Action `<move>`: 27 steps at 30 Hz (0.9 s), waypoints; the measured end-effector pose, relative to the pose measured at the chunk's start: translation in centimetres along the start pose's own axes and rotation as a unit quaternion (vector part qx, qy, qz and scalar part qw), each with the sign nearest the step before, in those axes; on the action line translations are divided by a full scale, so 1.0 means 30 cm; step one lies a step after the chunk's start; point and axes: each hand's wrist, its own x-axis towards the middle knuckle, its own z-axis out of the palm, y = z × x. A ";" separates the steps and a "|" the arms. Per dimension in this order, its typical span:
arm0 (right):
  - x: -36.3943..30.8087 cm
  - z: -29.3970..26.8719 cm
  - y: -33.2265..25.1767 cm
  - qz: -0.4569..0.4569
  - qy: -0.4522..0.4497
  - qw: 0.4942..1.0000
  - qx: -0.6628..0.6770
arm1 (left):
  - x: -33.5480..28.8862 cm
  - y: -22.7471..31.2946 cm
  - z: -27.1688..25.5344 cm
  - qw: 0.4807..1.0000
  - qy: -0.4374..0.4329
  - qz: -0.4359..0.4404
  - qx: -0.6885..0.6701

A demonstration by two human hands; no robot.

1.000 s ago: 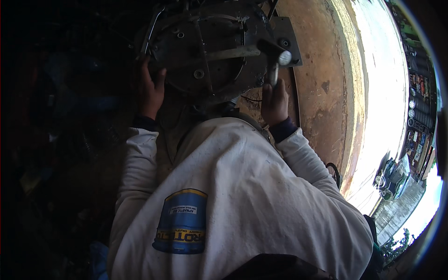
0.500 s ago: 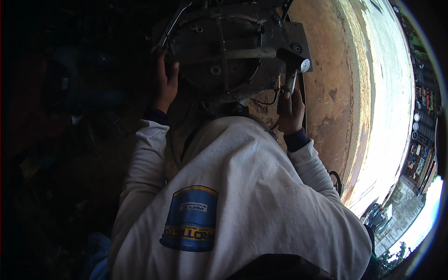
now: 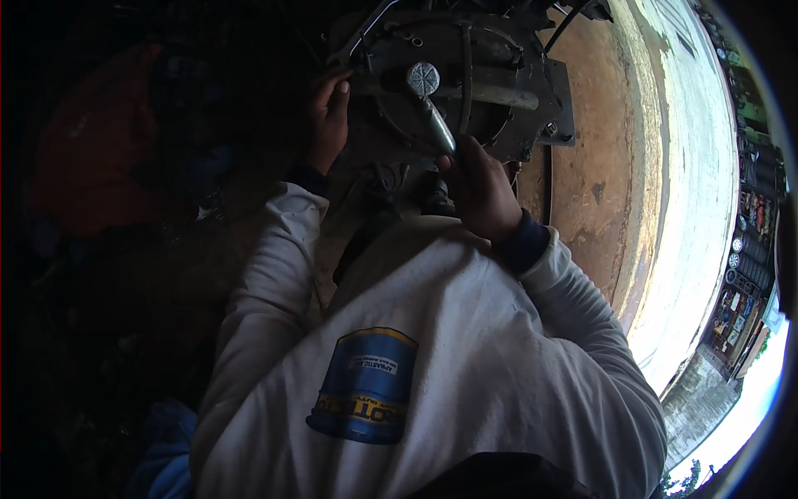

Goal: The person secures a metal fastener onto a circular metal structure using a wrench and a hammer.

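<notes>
My right hand [image 3: 485, 190] is closed round the metal handle of a hammer [image 3: 438, 129]. The hammer's round, scored face shows over a dark metal frame [image 3: 539, 125] with a large ring-shaped opening. Across that opening lies a metal tube or bar [image 3: 507, 98], crossed by a narrower upright strip [image 3: 466, 71]. At the frame's left side is my left hand [image 3: 329, 116], thumb up and fingers curled in shadow; what they grip is hidden. Just beyond its fingertips a thin, bent shiny rod [image 3: 370, 27] slants upward; I cannot tell whether the hand touches it.
A washer-like ring [image 3: 417, 41] sits on the frame. To the left, a red cloth-like shape [image 3: 96, 141] lies in deep shadow. Brown, stained floor [image 3: 594, 183] runs along the right toward bright ground, with shelves of parts [image 3: 752, 216] at the far right.
My right hand has swung the hammer leftward, from the frame's right edge to over its opening. In the picture, the frame and my left hand have shifted right.
</notes>
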 end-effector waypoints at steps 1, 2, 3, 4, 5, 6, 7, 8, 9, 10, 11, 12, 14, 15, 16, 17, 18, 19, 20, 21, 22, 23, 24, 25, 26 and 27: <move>0.010 0.039 0.005 -0.011 -0.003 1.000 -0.018 | -0.008 -0.005 -0.009 1.000 0.000 0.015 0.014; 0.026 0.070 0.014 -0.025 -0.009 0.999 -0.037 | -0.010 -0.013 -0.016 0.999 0.004 0.030 0.030; 0.041 0.095 0.027 -0.031 -0.005 0.998 -0.046 | -0.012 -0.019 -0.019 0.998 0.005 0.045 0.045; 0.057 0.118 0.045 -0.036 0.000 0.998 -0.055 | -0.017 -0.023 -0.019 0.999 0.014 0.041 0.029; 0.074 0.135 0.065 -0.043 0.005 0.997 -0.064 | -0.022 -0.036 -0.012 0.999 0.023 0.038 0.012; 0.086 0.152 0.086 -0.059 0.017 0.996 -0.068 | -0.025 -0.044 -0.009 0.999 0.032 0.036 -0.005; 0.096 0.166 0.108 -0.075 0.029 0.994 -0.073 | -0.026 -0.051 -0.008 0.999 0.038 0.019 -0.024; 0.103 0.181 0.090 -0.090 0.038 0.992 -0.074 | -0.039 -0.065 -0.017 0.998 0.044 0.000 -0.041; 0.102 0.180 0.071 -0.087 0.037 0.992 -0.083 | -0.048 -0.076 -0.023 0.997 0.049 -0.019 -0.059; 0.098 0.167 0.045 -0.084 0.036 0.992 -0.092 | -0.049 -0.093 -0.019 0.992 0.069 -0.032 -0.101; 0.095 0.158 -0.010 -0.083 0.033 0.991 -0.099 | -0.051 -0.126 -0.015 0.985 0.091 -0.045 -0.140; 0.093 0.142 -0.089 -0.106 0.054 0.989 -0.085 | -0.054 -0.148 -0.014 0.976 0.112 -0.059 -0.180; 0.076 0.117 -0.237 -0.149 0.095 0.983 -0.052 | -0.077 -0.170 -0.032 0.973 0.129 -0.076 -0.175; 0.066 0.113 -0.253 -0.188 0.105 0.976 -0.017 | -0.075 -0.167 -0.037 0.972 0.137 -0.082 -0.175; 0.058 0.104 -0.262 -0.226 0.114 0.967 0.019 | -0.080 -0.163 -0.042 0.967 0.143 -0.090 -0.189; 0.051 0.113 -0.242 -0.226 0.128 0.965 0.019 | -0.076 -0.139 -0.033 0.963 0.143 -0.097 -0.208; 0.046 0.124 -0.218 -0.227 0.141 0.964 0.021 | -0.077 -0.120 -0.040 0.958 0.145 -0.104 -0.223; 0.029 0.176 -0.106 -0.188 0.157 0.969 -0.011 | -0.071 -0.101 -0.039 0.966 0.132 -0.106 -0.195; 0.020 0.217 -0.020 -0.149 0.173 0.973 -0.040 | -0.070 -0.091 -0.042 0.973 0.119 -0.109 -0.165; 0.025 0.227 0.016 -0.151 0.120 0.977 -0.093 | -0.072 -0.085 -0.050 0.978 0.112 -0.111 -0.136; 0.037 0.225 0.047 -0.154 0.067 0.975 -0.144 | -0.065 -0.091 -0.054 0.971 0.117 -0.127 -0.166; 0.041 0.227 0.046 -0.153 0.013 0.970 -0.191 | -0.070 -0.105 -0.055 0.963 0.121 -0.146 -0.194; 0.038 0.235 0.039 -0.132 0.020 0.977 -0.165 | -0.074 -0.118 -0.055 0.953 0.124 -0.165 -0.222; 0.036 0.244 0.026 -0.111 0.027 0.984 -0.139 | -0.079 -0.131 -0.052 0.955 0.121 -0.160 -0.219; 0.043 0.247 -0.002 -0.092 0.038 0.989 -0.113 | -0.071 -0.137 -0.052 0.958 0.116 -0.151 -0.216; 0.052 0.238 -0.023 -0.089 0.050 0.989 -0.106 | -0.068 -0.141 -0.054 0.960 0.111 -0.142 -0.214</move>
